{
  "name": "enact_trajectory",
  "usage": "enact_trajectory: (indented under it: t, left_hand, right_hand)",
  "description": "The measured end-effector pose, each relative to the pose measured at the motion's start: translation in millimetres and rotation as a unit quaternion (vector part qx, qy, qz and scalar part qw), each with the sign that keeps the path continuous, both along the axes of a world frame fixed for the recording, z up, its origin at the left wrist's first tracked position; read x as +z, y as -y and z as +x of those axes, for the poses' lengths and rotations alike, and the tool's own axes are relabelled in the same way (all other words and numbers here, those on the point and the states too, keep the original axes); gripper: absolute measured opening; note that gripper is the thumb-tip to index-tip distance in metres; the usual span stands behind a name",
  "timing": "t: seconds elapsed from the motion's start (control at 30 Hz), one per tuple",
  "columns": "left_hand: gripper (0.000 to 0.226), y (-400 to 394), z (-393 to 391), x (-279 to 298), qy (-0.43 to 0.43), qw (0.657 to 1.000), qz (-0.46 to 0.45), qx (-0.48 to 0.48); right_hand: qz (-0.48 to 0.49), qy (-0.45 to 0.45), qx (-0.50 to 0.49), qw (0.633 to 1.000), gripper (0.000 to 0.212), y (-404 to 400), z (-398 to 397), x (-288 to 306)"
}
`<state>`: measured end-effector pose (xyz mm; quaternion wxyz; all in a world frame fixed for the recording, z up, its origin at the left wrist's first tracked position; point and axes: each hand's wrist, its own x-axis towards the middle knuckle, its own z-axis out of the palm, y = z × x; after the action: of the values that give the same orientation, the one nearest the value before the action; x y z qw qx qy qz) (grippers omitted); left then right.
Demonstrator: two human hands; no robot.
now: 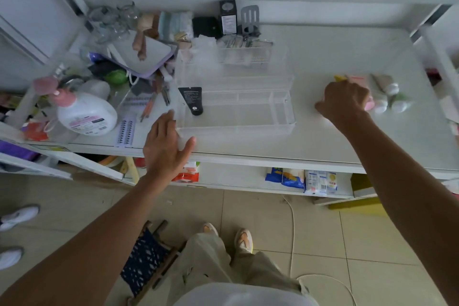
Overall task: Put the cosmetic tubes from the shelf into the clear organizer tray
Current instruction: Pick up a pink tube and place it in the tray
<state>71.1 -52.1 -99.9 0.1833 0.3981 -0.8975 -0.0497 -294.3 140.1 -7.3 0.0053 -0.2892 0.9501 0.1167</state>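
Note:
A clear organizer tray (283, 129) lies on the white shelf top (323, 52), with one black cosmetic tube (192, 100) inside at its left end, cap toward me. My left hand (165, 146) rests open at the tray's near left corner, fingers spread against the rim. Several tubes (390, 97) with white and pink caps lie in a blurred cluster at the right of the shelf. My right hand (344, 102) is down over the left side of that cluster, fingers curled; whether it grips a tube is hidden by the hand itself.
Clutter fills the shelf's left side: a white pump bottle (85, 114), a mirror (146, 53), glass jars (114, 20). A second clear holder (244, 54) stands behind the tray. Packets (301, 180) sit on the lower shelf. A small stool (149, 258) and a white cable (293, 231) are on the floor.

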Motion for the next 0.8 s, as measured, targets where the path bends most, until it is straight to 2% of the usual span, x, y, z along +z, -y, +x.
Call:
enact_trajectory:
  t: [0.17,0.27,0.37,0.47,0.63,0.73,0.8]
  left_hand:
    - [0.085,1.9,1.0,1.4,0.012,1.000,0.014,-0.002]
    - [0.084,2.7,0.3,1.3,0.012,1.000,0.018,0.001]
    - [0.084,2.5,1.1,0.7,0.011,1.000,0.020,-0.003]
    - [0.088,3.1,3.0,-0.7,0.009,1.000,0.024,-0.005]
    - [0.090,3.8,2.5,-2.1,0.004,1.000,0.021,-0.004]
    - [0.088,2.6,2.6,-2.6,0.005,1.000,0.013,-0.005]
    - [0.088,2.7,3.8,-1.6,0.006,1.000,0.010,-0.008]
  right_hand:
    - [0.063,-0.029,-0.005,0.998,0.025,-2.1,0.2,-2.3]
    - [0.044,-0.051,-0.029,0.997,0.036,-8.4,0.2,-14.5]
    - [0.006,-0.060,-0.035,0.998,0.036,-14.1,-0.1,-21.6]
    - [-0.020,-0.020,-0.041,0.999,0.045,-16.8,2.1,-15.0]
    - [-0.182,0.043,-0.070,0.980,0.041,-20.2,19.3,36.1]
    - [-0.305,0.057,-0.060,0.949,0.043,-16.7,53.4,82.7]
    - [-0.358,0.125,-0.014,0.925,0.041,-3.1,86.2,105.9]
